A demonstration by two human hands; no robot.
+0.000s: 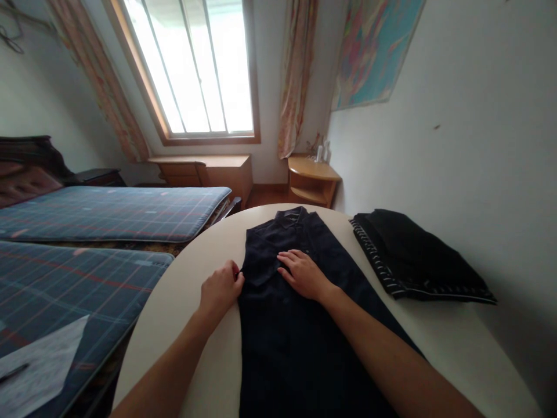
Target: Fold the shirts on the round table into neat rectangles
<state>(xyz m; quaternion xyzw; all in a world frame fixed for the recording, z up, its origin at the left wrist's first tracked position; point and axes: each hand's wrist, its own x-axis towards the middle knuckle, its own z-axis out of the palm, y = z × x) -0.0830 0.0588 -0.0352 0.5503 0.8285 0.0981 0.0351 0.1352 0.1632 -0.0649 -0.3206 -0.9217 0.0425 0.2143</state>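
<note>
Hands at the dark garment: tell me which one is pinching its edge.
The left hand, fingertips closed on the garment's left edge; the right hand lies spread on top instead.

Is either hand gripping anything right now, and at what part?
The left hand pinches the dark garment at its left side edge; the right hand only rests flat on its front.

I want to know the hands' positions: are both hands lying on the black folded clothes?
No, the left hand pinches the dark shirt's edge and the right hand lies on the dark shirt.

Navy garment (296, 337) cut off below, poster (376, 55) above
</note>
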